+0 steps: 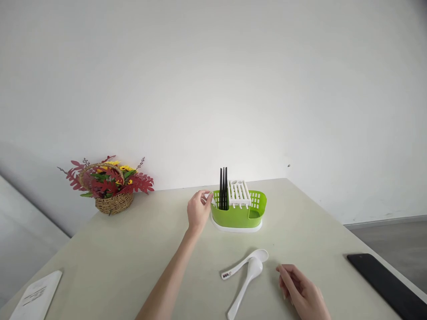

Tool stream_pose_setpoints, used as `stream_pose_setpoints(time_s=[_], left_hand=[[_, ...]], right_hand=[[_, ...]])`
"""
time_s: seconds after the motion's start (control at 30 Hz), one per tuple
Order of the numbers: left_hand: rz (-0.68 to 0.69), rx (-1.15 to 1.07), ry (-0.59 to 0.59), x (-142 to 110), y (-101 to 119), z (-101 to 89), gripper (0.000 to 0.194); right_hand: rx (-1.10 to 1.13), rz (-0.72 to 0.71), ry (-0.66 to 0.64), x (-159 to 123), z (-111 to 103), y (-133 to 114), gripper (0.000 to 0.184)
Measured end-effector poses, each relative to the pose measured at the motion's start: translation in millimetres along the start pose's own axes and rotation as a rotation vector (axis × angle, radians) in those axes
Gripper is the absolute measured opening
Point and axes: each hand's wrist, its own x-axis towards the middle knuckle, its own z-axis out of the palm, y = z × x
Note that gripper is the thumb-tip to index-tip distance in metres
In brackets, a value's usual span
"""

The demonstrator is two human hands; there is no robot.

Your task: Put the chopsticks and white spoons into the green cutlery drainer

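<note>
A green cutlery holder (238, 215) on a white base stands at the middle of the table, with black chopsticks (223, 187) upright in it and a white slotted insert (239, 192) beside them. My left hand (198, 210) is at the holder's left end, fingers curled and pinched at the rim around a small white bit that I cannot make out. Two white spoons (248, 269) lie crossed on the table in front of the holder. My right hand (302, 291) rests just right of the spoons with loosely bent fingers and holds nothing.
A wicker basket of red and yellow flowers (110, 184) stands at the back left by the wall. A black phone (388, 282) lies at the right table edge. A white paper card (36, 295) lies at the front left corner.
</note>
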Motion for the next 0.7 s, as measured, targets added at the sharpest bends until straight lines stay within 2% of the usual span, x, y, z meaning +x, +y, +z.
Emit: stream_pose_setpoints(time_s=[0.1,0.2,0.23,0.27,0.3,0.33,0.43,0.5,0.57,0.7], left_hand=[[0.023,0.115,0.031,0.2,-1.2,1.6,0.024],[0.095,0.123,0.164,-5.4,4.7,1.6,0.026],[0.131,0.098,0.177,-8.7,9.1,0.6,0.027],[0.171,0.066,0.138,-12.8,14.5,-1.0,0.027],[0.215,0.035,0.040,-17.8,20.9,-3.0,0.027],[0.263,0.010,-0.117,-23.4,27.8,-5.2,0.027],[0.385,0.007,-0.667,-44.3,47.1,-9.0,0.026],[0.402,0.061,-0.890,-60.6,55.5,-6.2,0.021],[0.381,0.141,-0.974,-77.4,59.8,1.0,0.020],[0.349,0.345,-0.971,-106.9,64.5,18.2,0.037]], right_hand=[[-0.009,0.004,0.007,0.1,-0.1,-0.7,0.054],[-0.017,-0.009,0.014,0.4,0.0,-1.1,0.053],[-0.021,-0.015,0.015,0.5,-0.1,-1.2,0.052],[-0.023,-0.021,0.016,0.5,-0.2,-1.3,0.052],[-0.024,-0.024,0.018,0.5,-0.4,-1.4,0.052],[-0.024,-0.027,0.018,0.4,-0.5,-1.5,0.051],[-0.015,-0.039,0.028,-0.1,-0.9,-1.7,0.050],[-0.010,-0.045,0.035,-0.3,-0.7,-1.5,0.050],[-0.009,-0.043,0.032,0.0,0.0,-0.8,0.052],[-0.013,-0.032,0.013,1.5,1.4,1.9,0.052]])
